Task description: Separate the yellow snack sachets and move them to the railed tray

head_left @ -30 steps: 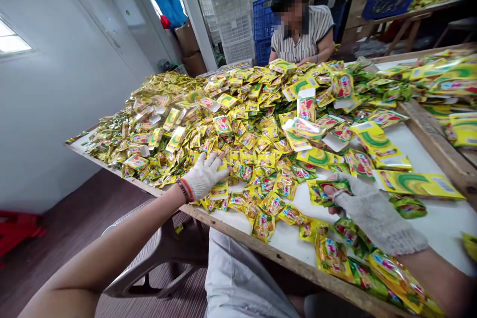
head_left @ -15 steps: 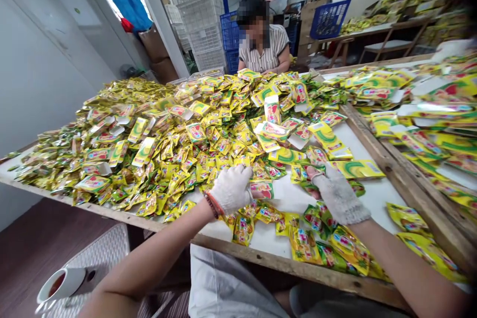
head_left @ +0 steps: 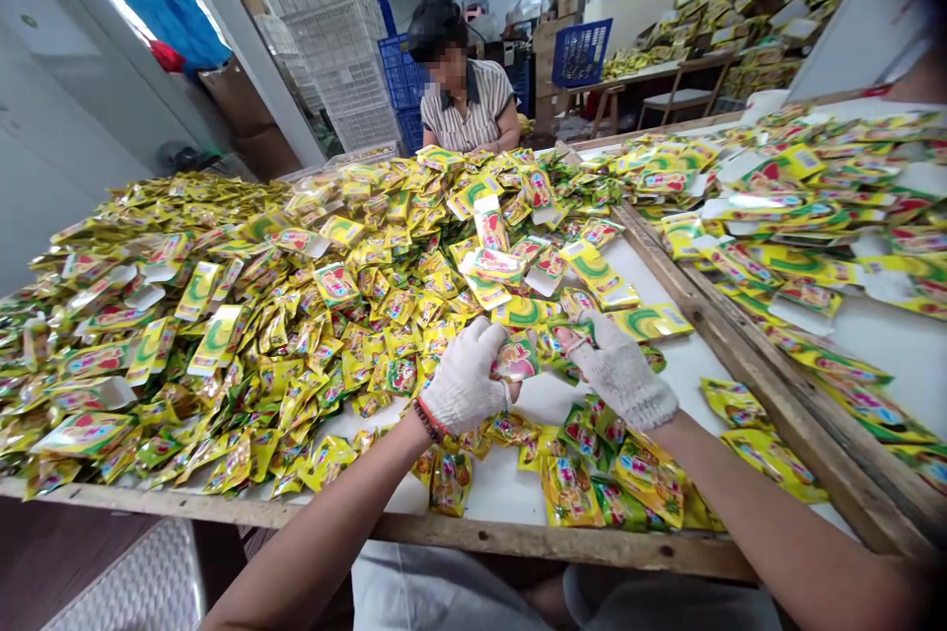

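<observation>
My left hand (head_left: 466, 377), in a white knit glove, is closed on a small printed carton (head_left: 519, 357) with a red fruit picture. Just to its right, my right hand (head_left: 625, 373), gloved with bare fingertips, pinches a small green-and-yellow sachet (head_left: 551, 347) close to the carton's right end. Whether the sachet touches the carton, I cannot tell. In front of me on the white tabletop (head_left: 510, 491) lie several sachets (head_left: 569, 491). A large heap of sachets (head_left: 281, 355) mixed with cartons fills the left side. A flat yellow carton (head_left: 651, 321) lies beyond my right hand.
A wooden rail (head_left: 710, 335) divides the table, with more cartons (head_left: 799, 256) to its right. Another wooden edge (head_left: 480, 534) runs along my side. Across the table sits a person (head_left: 473, 104). White crates (head_left: 326, 30) and a blue basket (head_left: 582, 52) stand behind.
My view has turned right, so the scene sits further left. My left hand has lifted the carton and tilted it toward my right hand. Part of another person shows at far right.
</observation>
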`<state>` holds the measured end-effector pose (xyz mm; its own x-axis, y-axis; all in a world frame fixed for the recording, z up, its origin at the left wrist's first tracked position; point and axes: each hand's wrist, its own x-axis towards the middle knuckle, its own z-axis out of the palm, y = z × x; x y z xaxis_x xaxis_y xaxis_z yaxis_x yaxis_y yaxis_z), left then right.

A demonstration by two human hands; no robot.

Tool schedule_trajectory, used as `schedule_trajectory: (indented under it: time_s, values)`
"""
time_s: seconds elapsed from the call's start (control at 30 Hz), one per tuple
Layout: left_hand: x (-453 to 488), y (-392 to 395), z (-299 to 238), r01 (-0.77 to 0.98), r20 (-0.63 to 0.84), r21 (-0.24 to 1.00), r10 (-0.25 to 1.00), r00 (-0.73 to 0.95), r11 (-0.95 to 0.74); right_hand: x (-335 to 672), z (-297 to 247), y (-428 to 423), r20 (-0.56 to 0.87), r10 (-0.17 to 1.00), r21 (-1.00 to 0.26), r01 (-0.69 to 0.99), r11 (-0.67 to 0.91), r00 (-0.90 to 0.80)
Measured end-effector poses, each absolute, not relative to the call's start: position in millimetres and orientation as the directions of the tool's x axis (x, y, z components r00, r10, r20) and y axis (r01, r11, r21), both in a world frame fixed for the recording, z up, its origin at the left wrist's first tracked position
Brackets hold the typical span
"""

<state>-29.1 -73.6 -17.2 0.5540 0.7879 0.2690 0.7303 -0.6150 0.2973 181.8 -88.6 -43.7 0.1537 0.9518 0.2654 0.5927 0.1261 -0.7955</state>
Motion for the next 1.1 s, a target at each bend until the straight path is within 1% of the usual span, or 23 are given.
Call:
schedule_trajectory:
  time_s: [0.1, 0.17, 0.23, 0.3, 0.37, 0.4, 0.47, 0.53, 0.6, 0.67, 0.73, 0.8, 0.83, 0.87, 0.93, 1.03, 1.1]
  values:
    - [-34, -75, -24, 0.622, 0.297, 0.434, 0.756, 0.584, -0.651, 189, -37, -88, 0.197, 0.979, -0.724, 0.666, 0.179, -0.050]
    - [-37, -77, -29, 0.557, 0.288, 0.471, 0.716, 0.636, -0.684, 188, -35, -90, 0.166, 0.974, -0.670, 0.707, 0.227, -0.156]
    - [-38, -79, -34, 0.523, 0.288, 0.487, 0.694, 0.660, -0.699, 183, -35, -93, 0.181, 0.970, -0.577, 0.781, 0.240, -0.164]
    - [-37, -80, -37, 0.528, 0.297, 0.504, 0.711, 0.637, -0.684, 175, -37, -96, 0.216, 0.970, -0.426, 0.884, 0.194, -0.109]
    - [-36, -80, -38, 0.554, 0.304, 0.520, 0.747, 0.591, -0.650, 169, -40, -99, 0.241, 0.967, -0.266, 0.952, 0.148, -0.083]
    - [-36, -80, -39, 0.563, 0.304, 0.525, 0.759, 0.576, -0.638, 166, -41, -100, 0.256, 0.963, -0.212, 0.967, 0.142, -0.085]
    - [-36, -80, -41, 0.570, 0.306, 0.529, 0.768, 0.562, -0.628, 164, -42, -100, 0.301, 0.948, -0.176, 0.971, 0.161, -0.102]
    - [-36, -80, -43, 0.567, 0.317, 0.527, 0.765, 0.560, -0.633, 164, -43, -98, 0.348, 0.932, -0.201, 0.962, 0.183, -0.105]
    - [-35, -81, -45, 0.562, 0.335, 0.514, 0.755, 0.564, -0.648, 163, -43, -96, 0.355, 0.929, -0.257, 0.944, 0.207, -0.106]
    - [-33, -82, -46, 0.567, 0.352, 0.488, 0.744, 0.568, -0.664, 164, -43, -95, 0.298, 0.949, -0.371, 0.904, 0.214, -0.102]
    - [-33, -82, -46, 0.595, 0.355, 0.457, 0.748, 0.560, -0.662, 166, -44, -95, 0.232, 0.964, -0.535, 0.812, 0.236, -0.127]
    - [-34, -81, -44, 0.630, 0.350, 0.431, 0.763, 0.544, -0.646, 171, -46, -95, 0.256, 0.961, -0.669, 0.699, 0.254, -0.104]
    - [-35, -80, -43, 0.644, 0.344, 0.421, 0.769, 0.538, -0.639, 174, -47, -94, 0.300, 0.951, -0.697, 0.662, 0.275, -0.080]
    - [-36, -80, -42, 0.651, 0.339, 0.414, 0.772, 0.538, -0.636, 177, -47, -94, 0.340, 0.939, -0.702, 0.650, 0.291, -0.054]
    - [-39, -79, -41, 0.647, 0.334, 0.408, 0.765, 0.551, -0.644, 183, -46, -94, 0.365, 0.929, -0.662, 0.688, 0.298, -0.050]
    - [-41, -79, -40, 0.619, 0.325, 0.418, 0.746, 0.582, -0.665, 183, -41, -96, 0.309, 0.945, -0.590, 0.758, 0.280, -0.108]
    - [-40, -80, -41, 0.601, 0.328, 0.432, 0.738, 0.590, -0.673, 179, -37, -97, 0.292, 0.955, -0.593, 0.772, 0.231, -0.061]
